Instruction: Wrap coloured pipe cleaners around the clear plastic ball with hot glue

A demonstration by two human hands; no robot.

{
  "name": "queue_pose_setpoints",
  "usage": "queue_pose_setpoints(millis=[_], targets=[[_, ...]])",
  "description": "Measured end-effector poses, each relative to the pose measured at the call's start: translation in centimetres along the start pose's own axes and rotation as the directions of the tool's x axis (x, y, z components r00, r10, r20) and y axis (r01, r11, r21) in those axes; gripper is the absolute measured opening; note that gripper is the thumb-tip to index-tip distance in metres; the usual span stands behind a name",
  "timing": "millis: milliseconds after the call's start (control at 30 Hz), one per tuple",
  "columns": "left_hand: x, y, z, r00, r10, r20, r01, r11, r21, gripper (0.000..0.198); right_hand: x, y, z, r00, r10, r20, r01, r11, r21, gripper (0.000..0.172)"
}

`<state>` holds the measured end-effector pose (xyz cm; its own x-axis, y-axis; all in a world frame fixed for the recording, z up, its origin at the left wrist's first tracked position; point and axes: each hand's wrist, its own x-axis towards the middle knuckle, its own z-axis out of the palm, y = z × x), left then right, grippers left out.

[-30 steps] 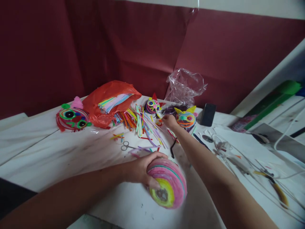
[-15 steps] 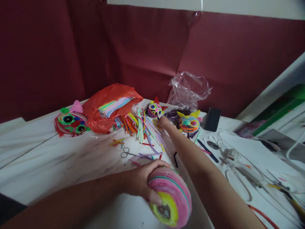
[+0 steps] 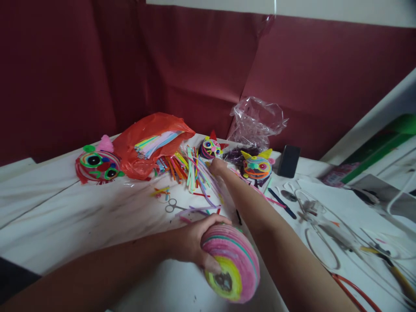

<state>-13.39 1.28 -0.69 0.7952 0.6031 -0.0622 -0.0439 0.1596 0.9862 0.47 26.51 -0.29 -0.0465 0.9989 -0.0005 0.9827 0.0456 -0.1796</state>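
My left hand [image 3: 198, 242] is wrapped round a rounded craft piece [image 3: 238, 264] covered in coiled pipe cleaners, pink and green with a yellow ring round a grey centre. Farther off, my right hand [image 3: 218, 166] reaches to the right edge of the loose pipe cleaners [image 3: 192, 171]; its fingertips are hidden, so I cannot see what they grasp. Just behind that hand sits a small decorated animal head [image 3: 210, 148] with red ears. To its right is another head [image 3: 258, 167] with yellow ears. Small scissors [image 3: 172, 206] lie left of the craft piece.
A red plastic bag [image 3: 130, 147] holding more pipe cleaners stands beside a big-eyed head [image 3: 99, 164] at left. Behind are a clear crumpled bag [image 3: 256, 123] and a dark phone [image 3: 289, 161]. A glue gun [image 3: 338, 234], cables and yellow-handled pliers [image 3: 399, 277] lie at right.
My right hand has shifted slightly left over the pipe cleaners. A pink strand now shows along the right forearm. My left hand keeps its hold, with the craft piece a little higher.
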Motion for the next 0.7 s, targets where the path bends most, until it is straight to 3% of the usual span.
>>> queue_pose_setpoints(millis=[100, 233, 400, 500, 533, 567, 633, 700], targets=[[0.0, 0.0, -0.1, 1.0, 0.006, 0.019, -0.005, 1.0, -0.023, 0.092, -0.1, 1.3, -0.7, 0.996, -0.024, -0.087, 0.045, 0.969, 0.243, 0.035], [0.3, -0.5, -0.3, 1.0, 0.017, 0.015, -0.016, 0.999, -0.028, 0.095, -0.8, 3.2, -2.9, 0.956, -0.018, -0.291, 0.167, 0.853, 0.494, 0.027], [0.2, -0.5, 0.2, 0.999, 0.009, 0.041, -0.009, 1.0, 0.01, 0.099, -3.9, 2.0, -5.4, 0.889, -0.02, -0.457, 0.351, 0.669, 0.654, 0.029], [-0.1, -0.3, 0.7, 0.992, -0.011, 0.122, 0.005, 0.999, 0.054, 0.103, -7.8, -0.7, -4.5, 0.909, -0.201, -0.365, 0.414, 0.539, 0.734, 0.029], [-0.1, -0.2, 0.8, 0.988, -0.023, 0.153, 0.014, 0.998, 0.064, 0.105, -9.4, -1.7, -3.7, 0.9, -0.365, -0.236, 0.393, 0.45, 0.802, 0.029], [-0.2, -0.2, 0.9, 0.983, -0.032, 0.178, 0.019, 0.997, 0.069, 0.107, -11.0, -2.7, -2.8, 0.864, -0.491, -0.111, 0.336, 0.398, 0.854, 0.028], [-0.2, -0.3, 1.0, 0.978, -0.04, 0.203, 0.024, 0.996, 0.081, 0.108, -13.9, -4.5, -1.0, 0.78, -0.62, 0.079, 0.23, 0.402, 0.886, 0.026], [-0.2, -0.5, 1.0, 0.98, -0.025, 0.195, 0.004, 0.994, 0.107, 0.107, -15.8, -5.8, 0.4, 0.722, -0.681, 0.124, 0.269, 0.442, 0.856, 0.02]])
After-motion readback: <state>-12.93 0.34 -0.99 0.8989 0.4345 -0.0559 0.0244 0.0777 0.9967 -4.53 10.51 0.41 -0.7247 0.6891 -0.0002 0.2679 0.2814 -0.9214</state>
